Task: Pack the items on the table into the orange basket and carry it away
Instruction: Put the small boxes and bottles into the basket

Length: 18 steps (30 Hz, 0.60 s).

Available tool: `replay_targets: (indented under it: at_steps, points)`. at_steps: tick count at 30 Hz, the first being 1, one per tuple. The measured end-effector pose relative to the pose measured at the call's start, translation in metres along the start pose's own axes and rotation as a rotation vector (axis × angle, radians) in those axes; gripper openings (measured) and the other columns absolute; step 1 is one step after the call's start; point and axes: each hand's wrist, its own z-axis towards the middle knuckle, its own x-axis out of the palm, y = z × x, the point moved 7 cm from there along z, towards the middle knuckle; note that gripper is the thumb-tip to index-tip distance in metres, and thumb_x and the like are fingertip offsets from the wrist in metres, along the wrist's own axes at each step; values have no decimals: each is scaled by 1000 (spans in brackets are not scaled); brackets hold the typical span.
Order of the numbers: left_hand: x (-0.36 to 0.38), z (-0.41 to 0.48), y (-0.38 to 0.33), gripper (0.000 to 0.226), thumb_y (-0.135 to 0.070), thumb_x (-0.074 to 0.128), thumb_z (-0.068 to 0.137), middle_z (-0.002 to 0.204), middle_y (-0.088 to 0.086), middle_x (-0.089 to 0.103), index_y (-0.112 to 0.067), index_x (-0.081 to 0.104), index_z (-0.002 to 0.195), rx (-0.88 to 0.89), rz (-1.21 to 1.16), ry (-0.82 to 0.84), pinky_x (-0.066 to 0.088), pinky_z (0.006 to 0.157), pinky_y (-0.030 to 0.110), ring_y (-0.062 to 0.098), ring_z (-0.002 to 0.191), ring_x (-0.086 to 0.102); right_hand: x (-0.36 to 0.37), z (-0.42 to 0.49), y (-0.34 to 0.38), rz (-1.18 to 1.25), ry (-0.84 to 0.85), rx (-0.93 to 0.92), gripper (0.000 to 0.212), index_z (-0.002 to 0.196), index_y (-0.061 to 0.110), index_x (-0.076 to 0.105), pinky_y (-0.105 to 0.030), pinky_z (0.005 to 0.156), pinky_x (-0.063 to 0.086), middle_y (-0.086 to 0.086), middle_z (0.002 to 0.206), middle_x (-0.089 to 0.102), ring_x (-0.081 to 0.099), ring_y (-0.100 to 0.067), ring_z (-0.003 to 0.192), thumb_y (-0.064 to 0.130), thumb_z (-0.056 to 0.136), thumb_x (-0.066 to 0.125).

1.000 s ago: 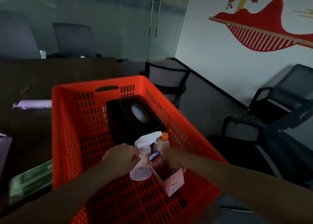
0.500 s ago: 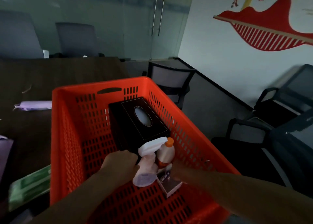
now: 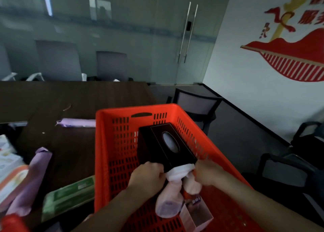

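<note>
The orange basket (image 3: pixel 136 109) stands at the right end of the dark table (image 3: pixel 73 98). A black tissue box (image 3: pixel 166 144) lies inside it toward the far end. Just below that box lie a pale pink spray bottle (image 3: pixel 168 202), a second pale bottle (image 3: pixel 192 186) and a small carton (image 3: pixel 198 212). My left hand (image 3: pixel 147 176) grips the spray bottle's white head. My right hand (image 3: pixel 208 173) is curled round the top of the second bottle, hiding its cap.
Left of the basket lie a green pack (image 3: pixel 70 196), a purple roll (image 3: pixel 31 179), another purple pack (image 3: pixel 78 122) farther back and a white-orange pack (image 3: pixel 10 177). Office chairs (image 3: pixel 196 107) stand beyond and right of the basket. A red object (image 3: pixel 12 223) shows at bottom left.
Both hands have lowered the two bottles and the carton deeper into the basket and tipped them over, so they now lie against the tissue box. The view has lifted.
</note>
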Motion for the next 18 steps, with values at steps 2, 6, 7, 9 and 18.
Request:
replay_targets:
  at_steps: [2, 6, 7, 9, 18]
  points:
    - [-23, -5, 11, 24, -36, 48, 89, 98, 3, 72, -19, 65, 94, -12, -97, -92, 51, 81, 31, 25, 97, 67, -46, -21, 14, -21, -83, -32, 37, 117, 4, 61, -32, 88, 50, -16, 120, 64, 62, -28, 113, 27, 87, 58]
    - [-87, -18, 52, 24, -38, 52, 89, 89, 3, 75, -19, 67, 89, -48, -160, -262, 52, 78, 35, 25, 89, 69, -118, -61, 58, 167, -291, -216, 18, 94, 18, 68, -30, 83, 53, -11, 101, 73, 69, -27, 95, 32, 88, 58]
    - [-103, -26, 68, 25, -40, 53, 87, 87, 2, 75, -19, 68, 87, -76, -202, -295, 53, 77, 35, 24, 87, 70, -128, -69, 77, 278, -308, -295, 13, 87, 20, 67, -30, 78, 54, -9, 92, 74, 71, -25, 84, 31, 89, 59]
    - [-128, -40, 101, 39, -52, 49, 79, 80, 1, 75, -18, 69, 82, -140, -288, -350, 53, 74, 35, 21, 81, 70, -133, -77, 118, 548, -248, -441, 9, 89, 18, 64, -27, 62, 52, -6, 76, 70, 66, -21, 63, 24, 91, 58]
    - [-85, -144, 275, 27, -33, 61, 84, 77, 8, 66, -27, 51, 60, -660, -462, -250, 55, 79, 34, 30, 87, 70, -37, -62, 315, 668, 287, -553, 34, 124, 3, 49, -28, 60, 50, -7, 75, 56, 57, -19, 61, 20, 95, 52]
